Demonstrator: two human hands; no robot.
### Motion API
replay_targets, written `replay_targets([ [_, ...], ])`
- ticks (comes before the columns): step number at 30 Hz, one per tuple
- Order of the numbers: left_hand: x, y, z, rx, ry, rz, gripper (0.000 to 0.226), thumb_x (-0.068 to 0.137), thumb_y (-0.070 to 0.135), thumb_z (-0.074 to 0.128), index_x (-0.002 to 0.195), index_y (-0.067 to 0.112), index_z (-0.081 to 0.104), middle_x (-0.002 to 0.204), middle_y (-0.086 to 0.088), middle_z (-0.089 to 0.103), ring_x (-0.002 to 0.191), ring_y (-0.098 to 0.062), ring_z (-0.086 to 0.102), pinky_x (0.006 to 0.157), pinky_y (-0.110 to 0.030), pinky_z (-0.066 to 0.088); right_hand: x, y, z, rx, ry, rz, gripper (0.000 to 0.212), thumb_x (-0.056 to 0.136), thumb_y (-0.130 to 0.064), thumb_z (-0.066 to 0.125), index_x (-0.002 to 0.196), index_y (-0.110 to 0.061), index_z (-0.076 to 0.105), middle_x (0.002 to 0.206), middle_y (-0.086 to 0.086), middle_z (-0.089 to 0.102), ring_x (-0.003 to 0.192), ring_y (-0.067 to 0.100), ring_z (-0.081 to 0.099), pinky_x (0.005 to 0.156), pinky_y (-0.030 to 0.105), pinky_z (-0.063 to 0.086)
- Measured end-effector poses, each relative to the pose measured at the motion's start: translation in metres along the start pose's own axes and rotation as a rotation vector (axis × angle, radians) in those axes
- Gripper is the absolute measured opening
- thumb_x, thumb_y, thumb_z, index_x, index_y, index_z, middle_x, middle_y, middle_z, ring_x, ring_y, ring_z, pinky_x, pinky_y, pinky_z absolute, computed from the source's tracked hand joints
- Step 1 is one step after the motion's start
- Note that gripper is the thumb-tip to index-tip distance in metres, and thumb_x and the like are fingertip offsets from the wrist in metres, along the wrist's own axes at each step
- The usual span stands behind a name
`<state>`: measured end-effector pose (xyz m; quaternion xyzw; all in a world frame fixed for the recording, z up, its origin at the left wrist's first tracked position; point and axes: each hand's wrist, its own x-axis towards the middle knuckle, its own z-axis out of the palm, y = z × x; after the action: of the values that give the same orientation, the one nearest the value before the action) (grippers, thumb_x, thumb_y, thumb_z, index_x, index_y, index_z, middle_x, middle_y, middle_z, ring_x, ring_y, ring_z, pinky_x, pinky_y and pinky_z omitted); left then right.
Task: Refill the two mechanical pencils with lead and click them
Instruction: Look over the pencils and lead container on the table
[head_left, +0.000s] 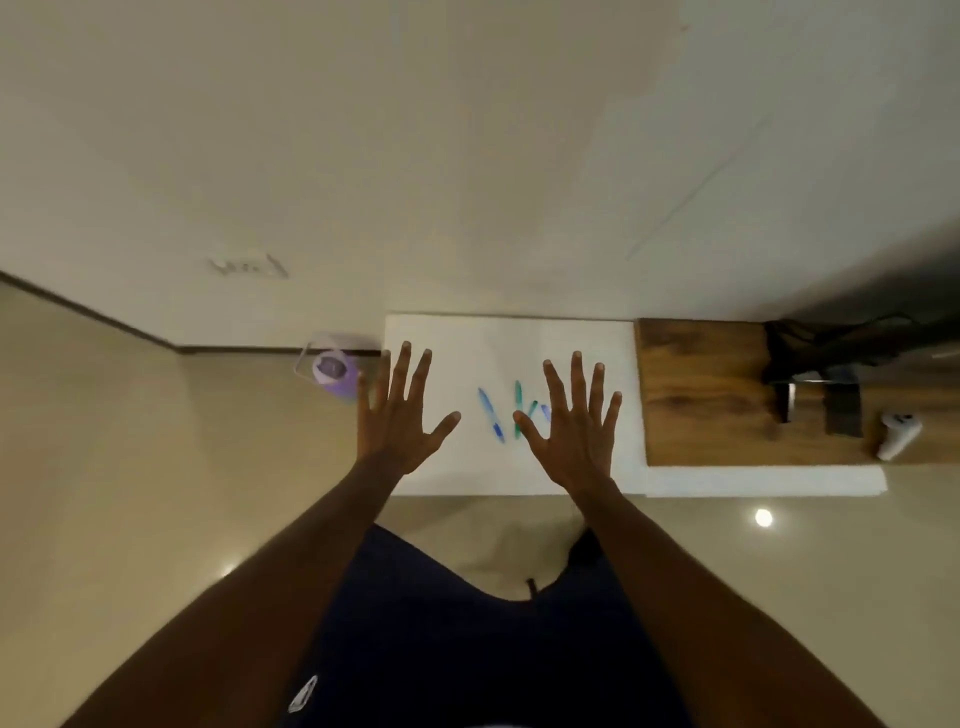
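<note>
A blue mechanical pencil (491, 415) and a green mechanical pencil (518, 409) lie side by side on the white sheet (519, 332) that covers the left part of the table. A small green piece (532, 409) and a small blue piece (545, 412) lie just right of the green pencil, partly behind my right thumb. My left hand (402, 415) hovers left of the pencils with fingers spread and holds nothing. My right hand (574, 421) hovers right of them, fingers spread too, and is empty.
Right of the sheet is a bare wooden tabletop (701, 395) with black cables and dark devices (815, 384) and a white controller (897, 435). A purple container (335, 371) stands on the floor left of the table. The wall is right behind the table.
</note>
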<state>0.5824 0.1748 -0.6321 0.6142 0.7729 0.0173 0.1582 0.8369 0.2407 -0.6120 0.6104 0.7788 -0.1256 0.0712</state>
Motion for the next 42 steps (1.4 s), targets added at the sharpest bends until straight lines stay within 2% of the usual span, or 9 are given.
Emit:
replay_targets([
  [4, 0.006, 0.035, 0.077, -0.028, 0.041, -0.102, 0.101, 0.095, 0.079, 0.048, 0.172, 0.027, 0.008, 0.181, -0.004, 0.003, 0.166, -0.032, 0.007, 0.128, -0.065, 0.014, 0.027, 0.063, 0.048, -0.008, -0.041, -0.075, 0.086, 0.096, -0.078, 0.034, 0.166, -0.035, 0.010, 0.175, 0.005, -0.009, 0.161, 0.034, -0.010, 0.123, 0.069, 0.014],
  [8, 0.021, 0.048, 0.144, -0.003, 0.024, -0.074, 0.102, 0.094, 0.080, 0.045, 0.172, 0.028, 0.005, 0.181, -0.003, -0.003, 0.167, -0.032, -0.001, 0.128, -0.068, 0.015, 0.053, 0.102, 0.111, 0.001, -0.035, -0.124, 0.088, 0.095, -0.080, 0.035, 0.166, -0.035, 0.009, 0.175, 0.005, -0.009, 0.161, 0.037, -0.008, 0.121, 0.071, 0.016],
  [15, 0.043, 0.035, 0.236, -0.015, 0.082, -0.075, 0.104, 0.093, 0.082, 0.040, 0.172, 0.025, 0.005, 0.181, -0.003, -0.005, 0.167, -0.031, -0.003, 0.129, -0.068, 0.013, 0.094, 0.125, 0.222, 0.109, 0.102, -0.148, 0.088, 0.095, -0.081, 0.036, 0.166, -0.037, 0.008, 0.176, 0.001, -0.006, 0.161, 0.033, -0.007, 0.122, 0.070, 0.016],
  [19, 0.051, 0.022, 0.271, 0.027, 0.026, -0.072, 0.110, 0.088, 0.087, 0.038, 0.172, 0.026, 0.001, 0.180, -0.006, -0.009, 0.166, -0.034, -0.005, 0.127, -0.071, 0.007, 0.108, 0.133, 0.266, 0.061, 0.129, -0.137, 0.088, 0.093, -0.086, 0.027, 0.165, -0.041, 0.005, 0.176, 0.002, -0.006, 0.161, 0.036, -0.002, 0.121, 0.071, 0.014],
  [23, 0.070, 0.005, 0.277, 0.074, 0.110, -0.002, 0.108, 0.089, 0.088, 0.035, 0.172, 0.028, 0.001, 0.181, -0.005, -0.008, 0.167, -0.032, -0.005, 0.128, -0.068, 0.006, 0.116, 0.151, 0.273, 0.044, 0.107, -0.085, 0.087, 0.091, -0.088, 0.013, 0.164, -0.042, 0.004, 0.176, 0.004, -0.003, 0.160, 0.040, 0.006, 0.120, 0.072, 0.020],
  [27, 0.064, 0.011, 0.281, 0.066, 0.078, 0.017, 0.109, 0.087, 0.090, 0.030, 0.171, 0.030, -0.005, 0.179, -0.003, -0.016, 0.166, -0.031, -0.011, 0.130, -0.064, 0.003, 0.104, 0.141, 0.261, 0.089, 0.107, -0.044, 0.093, 0.085, -0.092, 0.005, 0.164, -0.042, 0.001, 0.176, 0.005, -0.002, 0.160, 0.039, 0.008, 0.121, 0.067, 0.020],
  [33, 0.040, 0.016, 0.275, 0.066, 0.093, 0.021, 0.108, 0.089, 0.091, 0.028, 0.170, 0.032, -0.012, 0.177, -0.002, -0.026, 0.165, -0.030, -0.018, 0.131, -0.063, 0.001, 0.086, 0.131, 0.237, 0.137, 0.143, -0.051, 0.088, 0.089, -0.086, 0.015, 0.164, -0.042, 0.003, 0.176, 0.004, -0.002, 0.160, 0.040, 0.007, 0.123, 0.067, 0.019],
  [37, 0.020, 0.020, 0.260, 0.024, 0.104, 0.025, 0.110, 0.086, 0.089, 0.029, 0.169, 0.031, -0.015, 0.176, -0.002, -0.029, 0.164, -0.031, -0.019, 0.132, -0.063, 0.001, 0.067, 0.133, 0.218, 0.105, 0.125, -0.066, 0.087, 0.089, -0.084, 0.013, 0.164, -0.042, 0.001, 0.176, 0.006, -0.002, 0.160, 0.042, 0.006, 0.123, 0.068, 0.016],
  [42, 0.018, 0.029, 0.243, -0.030, 0.245, 0.157, 0.104, 0.090, 0.091, 0.026, 0.170, 0.034, -0.008, 0.180, -0.001, -0.013, 0.166, -0.029, -0.009, 0.130, -0.059, 0.005, 0.046, 0.142, 0.217, 0.277, 0.175, -0.062, 0.084, 0.092, -0.084, 0.019, 0.163, -0.044, 0.001, 0.176, 0.004, 0.004, 0.160, 0.038, 0.008, 0.124, 0.067, 0.015],
])
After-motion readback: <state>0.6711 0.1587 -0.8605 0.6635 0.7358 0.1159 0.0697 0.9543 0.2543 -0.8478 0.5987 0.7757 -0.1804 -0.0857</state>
